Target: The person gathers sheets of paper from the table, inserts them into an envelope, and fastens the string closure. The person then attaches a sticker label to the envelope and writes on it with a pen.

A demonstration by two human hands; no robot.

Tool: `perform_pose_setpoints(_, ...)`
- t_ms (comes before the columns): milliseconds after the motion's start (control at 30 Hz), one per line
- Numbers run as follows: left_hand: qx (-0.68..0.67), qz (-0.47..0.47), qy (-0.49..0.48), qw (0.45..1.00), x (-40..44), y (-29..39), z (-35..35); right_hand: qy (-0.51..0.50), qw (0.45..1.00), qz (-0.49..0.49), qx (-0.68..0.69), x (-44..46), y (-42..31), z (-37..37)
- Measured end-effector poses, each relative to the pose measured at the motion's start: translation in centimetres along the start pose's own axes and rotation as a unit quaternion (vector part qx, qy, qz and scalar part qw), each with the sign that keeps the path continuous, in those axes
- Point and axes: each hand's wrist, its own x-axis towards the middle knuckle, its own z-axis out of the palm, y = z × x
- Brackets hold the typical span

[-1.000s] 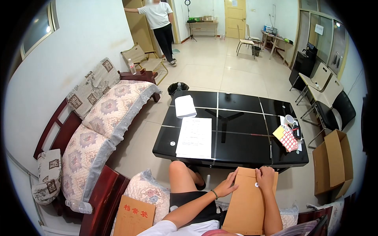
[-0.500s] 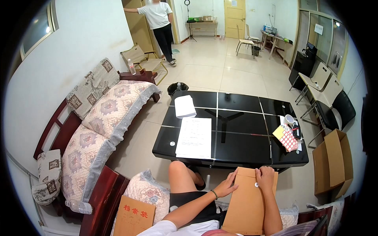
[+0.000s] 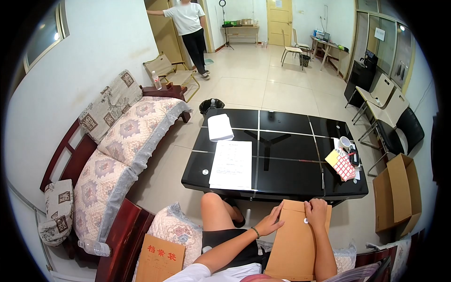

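A brown paper file envelope lies along my lap, with a round white button near its top flap. My left hand grips its left edge, a dark bracelet at the wrist. Over the upper right part, my right hand is closed on the envelope with curled fingers. Another brown file envelope with red characters rests on the seat at my left. Ahead of my knees stands a black glossy table, bearing a printed sheet and a folded stack of white paper.
At the table's right end sit a tape roll and a red-checked pad. An open cardboard box is right of the table. A cushioned sofa runs along the left. A person stands by a doorway at the back.
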Motion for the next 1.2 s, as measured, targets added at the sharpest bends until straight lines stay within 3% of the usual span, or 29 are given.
perform_pose_setpoints(1200,-0.004,0.011,0.009,1.0,0.04,0.2,0.07,-0.003,1.0,-0.007,0.007,0.06,0.06,-0.16)
